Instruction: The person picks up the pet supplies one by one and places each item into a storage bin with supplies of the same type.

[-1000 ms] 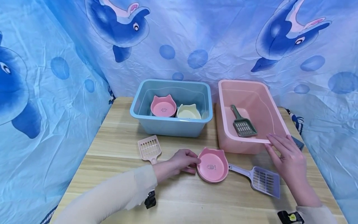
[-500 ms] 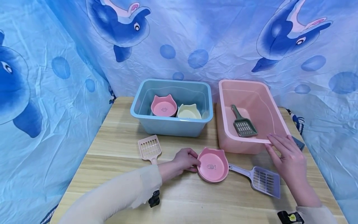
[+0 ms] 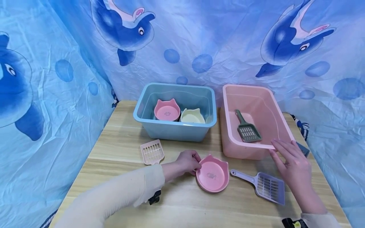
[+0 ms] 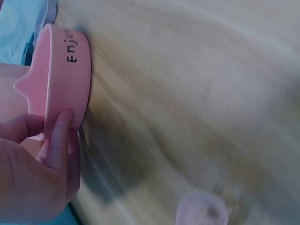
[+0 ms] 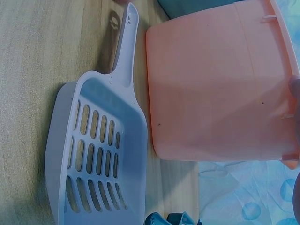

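Note:
My left hand (image 3: 186,163) pinches the left side of a pink cat-eared bowl (image 3: 211,179) with a fish drawing inside. In the left wrist view, the thumb is at the rim and fingers press the outer wall of the bowl (image 4: 70,70), which bears dark lettering. Whether its base touches the table cannot be told. Fairly straight fingers of my right hand (image 3: 295,166) rest on the near right rim of a pink bin (image 3: 242,151). A lilac litter scoop (image 3: 266,186) lies between the bowl and that hand, slots visible in the right wrist view.
A green litter scoop (image 3: 248,129) lies inside the pink bin. The blue bin (image 3: 176,131) to its left holds a pink bowl (image 3: 167,112) and a cream bowl (image 3: 193,116). A pale pink scoop (image 3: 152,152) lies before it. Dolphin-print cloth (image 3: 199,38) hangs behind.
The pinched pink bowl has shifted slightly left and towards me, away from the lilac scoop's handle. My left hand closed onto its edge. The right hand stays on the bin rim.

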`<control>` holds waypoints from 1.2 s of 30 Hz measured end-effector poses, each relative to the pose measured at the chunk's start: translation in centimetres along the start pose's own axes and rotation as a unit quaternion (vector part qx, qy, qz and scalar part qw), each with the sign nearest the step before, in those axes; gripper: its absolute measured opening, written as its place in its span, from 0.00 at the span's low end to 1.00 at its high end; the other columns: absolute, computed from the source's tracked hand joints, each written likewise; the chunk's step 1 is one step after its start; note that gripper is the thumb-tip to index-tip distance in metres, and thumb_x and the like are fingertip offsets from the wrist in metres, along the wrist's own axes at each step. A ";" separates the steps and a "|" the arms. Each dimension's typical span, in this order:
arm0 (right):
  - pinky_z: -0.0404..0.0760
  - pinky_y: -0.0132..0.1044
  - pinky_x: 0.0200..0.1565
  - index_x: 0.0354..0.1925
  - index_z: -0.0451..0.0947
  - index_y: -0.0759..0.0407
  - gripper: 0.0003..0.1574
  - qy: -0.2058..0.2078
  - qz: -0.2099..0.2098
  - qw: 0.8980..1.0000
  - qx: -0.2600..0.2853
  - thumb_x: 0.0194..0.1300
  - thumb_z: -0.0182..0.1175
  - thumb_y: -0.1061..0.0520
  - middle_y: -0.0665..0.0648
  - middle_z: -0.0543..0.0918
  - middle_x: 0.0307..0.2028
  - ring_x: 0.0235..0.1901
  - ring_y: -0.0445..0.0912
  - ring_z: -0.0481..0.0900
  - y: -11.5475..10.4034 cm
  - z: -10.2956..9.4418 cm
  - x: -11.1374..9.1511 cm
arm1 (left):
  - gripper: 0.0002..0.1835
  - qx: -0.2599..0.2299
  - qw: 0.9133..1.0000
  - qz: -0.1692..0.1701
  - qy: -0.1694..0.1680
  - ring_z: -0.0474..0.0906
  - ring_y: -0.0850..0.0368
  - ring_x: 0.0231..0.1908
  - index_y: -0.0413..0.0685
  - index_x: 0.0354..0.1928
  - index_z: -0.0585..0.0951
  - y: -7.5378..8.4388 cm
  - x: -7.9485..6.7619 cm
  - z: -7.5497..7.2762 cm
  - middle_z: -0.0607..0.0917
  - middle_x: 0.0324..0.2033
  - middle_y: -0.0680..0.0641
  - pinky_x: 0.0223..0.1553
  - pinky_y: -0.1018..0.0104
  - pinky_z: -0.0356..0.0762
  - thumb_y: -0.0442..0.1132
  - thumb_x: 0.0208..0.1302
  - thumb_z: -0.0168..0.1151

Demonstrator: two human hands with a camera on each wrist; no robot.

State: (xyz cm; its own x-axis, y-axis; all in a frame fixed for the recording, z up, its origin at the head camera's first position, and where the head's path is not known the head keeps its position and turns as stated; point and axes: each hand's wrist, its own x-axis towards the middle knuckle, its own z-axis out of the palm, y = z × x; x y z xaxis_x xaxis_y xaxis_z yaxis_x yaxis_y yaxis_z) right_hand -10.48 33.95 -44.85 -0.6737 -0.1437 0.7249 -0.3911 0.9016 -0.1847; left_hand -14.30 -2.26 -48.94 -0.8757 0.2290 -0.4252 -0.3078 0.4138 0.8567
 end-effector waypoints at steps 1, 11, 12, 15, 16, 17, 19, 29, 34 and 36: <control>0.66 0.53 0.77 0.58 0.88 0.61 0.44 0.001 0.000 1.000 0.000 0.80 0.49 0.26 0.68 0.89 0.52 0.50 0.70 0.87 0.0 0.0 -0.1 | 0.11 0.019 1.000 0.006 -0.003 0.83 0.55 0.24 0.36 0.37 0.82 0.1 0.0 -0.2 0.83 0.27 0.44 0.28 0.58 0.90 0.19 0.52 0.69; 0.66 0.55 0.77 0.59 0.88 0.61 0.40 -0.002 0.000 1.000 0.005 0.81 0.52 0.30 0.68 0.89 0.52 0.50 0.70 0.87 -0.1 -0.1 -0.4 | 0.11 0.259 0.960 0.105 -0.014 0.77 0.60 0.28 0.50 0.32 0.85 2.2 -0.2 -3.1 0.82 0.25 0.54 0.31 0.69 0.78 0.29 0.52 0.77; 0.66 0.55 0.77 0.59 0.87 0.61 0.40 -0.003 0.001 1.000 0.005 0.80 0.52 0.30 0.68 0.89 0.53 0.50 0.70 0.87 -0.1 -0.1 -0.4 | 0.11 0.277 0.954 0.117 -0.014 0.77 0.60 0.29 0.51 0.32 0.84 2.5 -0.3 -3.3 0.82 0.25 0.54 0.33 0.68 0.77 0.30 0.52 0.78; 0.65 0.53 0.77 0.60 0.88 0.59 0.40 0.003 0.002 1.000 0.009 0.80 0.52 0.29 0.68 0.89 0.52 0.50 0.69 0.87 -0.1 -0.1 -0.4 | 0.12 0.318 0.936 0.152 -0.017 0.76 0.59 0.32 0.53 0.31 0.83 3.4 -0.6 -3.8 0.81 0.26 0.55 0.36 0.66 0.76 0.31 0.52 0.79; 0.65 0.53 0.77 0.60 0.88 0.59 0.40 0.006 0.001 1.000 0.010 0.80 0.52 0.28 0.68 0.89 0.52 0.50 0.69 0.87 -0.1 -0.1 -0.4 | 0.13 0.330 0.930 0.164 -0.017 0.76 0.59 0.32 0.53 0.31 0.83 3.7 -0.7 -4.0 0.81 0.26 0.55 0.36 0.66 0.76 0.31 0.52 0.79; 0.65 0.53 0.77 0.60 0.88 0.59 0.41 0.006 0.002 1.000 0.010 0.80 0.52 0.28 0.68 0.89 0.52 0.50 0.69 0.87 -0.1 -0.1 -0.4 | 0.13 0.340 0.923 0.177 -0.017 0.76 0.59 0.32 0.53 0.30 0.83 4.0 -0.9 -4.1 0.81 0.26 0.56 0.35 0.66 0.77 0.30 0.52 0.79; 0.65 0.53 0.78 0.60 0.88 0.59 0.41 0.007 0.002 1.000 0.012 0.80 0.51 0.28 0.68 0.89 0.52 0.50 0.69 0.87 -0.1 -0.1 -0.4 | 0.13 0.361 0.911 0.199 -0.016 0.76 0.59 0.32 0.54 0.30 0.83 4.7 -1.2 -4.3 0.81 0.26 0.56 0.35 0.67 0.77 0.30 0.52 0.80; 0.64 0.53 0.78 0.60 0.87 0.60 0.43 -0.005 0.011 1.000 0.010 0.80 0.50 0.27 0.68 0.89 0.53 0.52 0.69 0.87 -0.1 -0.2 -0.3 | 0.11 0.501 0.813 0.297 0.014 0.84 0.57 0.37 0.53 0.38 0.89 7.2 -3.5 -4.7 0.87 0.33 0.53 0.41 0.64 0.85 0.29 0.59 0.77; 0.64 0.52 0.78 0.59 0.88 0.61 0.45 -0.002 0.008 1.000 0.006 0.80 0.47 0.25 0.68 0.89 0.53 0.52 0.69 0.87 -0.1 -0.1 -0.2 | 0.14 0.551 0.765 0.333 0.019 0.87 0.56 0.40 0.54 0.42 0.91 8.9 -5.0 -5.5 0.88 0.36 0.51 0.44 0.61 0.88 0.27 0.59 0.76; 0.65 0.53 0.78 0.59 0.88 0.61 0.45 0.000 0.007 1.000 0.006 0.80 0.48 0.26 0.68 0.89 0.53 0.52 0.69 0.87 0.0 -0.1 -0.2 | 0.13 0.556 0.756 0.344 0.018 0.87 0.55 0.40 0.53 0.42 0.91 9.9 -5.7 -6.1 0.89 0.36 0.51 0.44 0.62 0.88 0.26 0.60 0.75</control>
State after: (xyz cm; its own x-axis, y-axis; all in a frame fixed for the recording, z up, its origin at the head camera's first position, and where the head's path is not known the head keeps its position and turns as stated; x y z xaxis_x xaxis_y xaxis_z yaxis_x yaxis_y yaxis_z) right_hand -10.26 34.01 -44.90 -0.6799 -0.1310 0.7215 -0.3890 0.8985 -0.2034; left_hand -14.66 -4.89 -36.28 -0.7017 0.7116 0.0354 0.7115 0.6973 0.0865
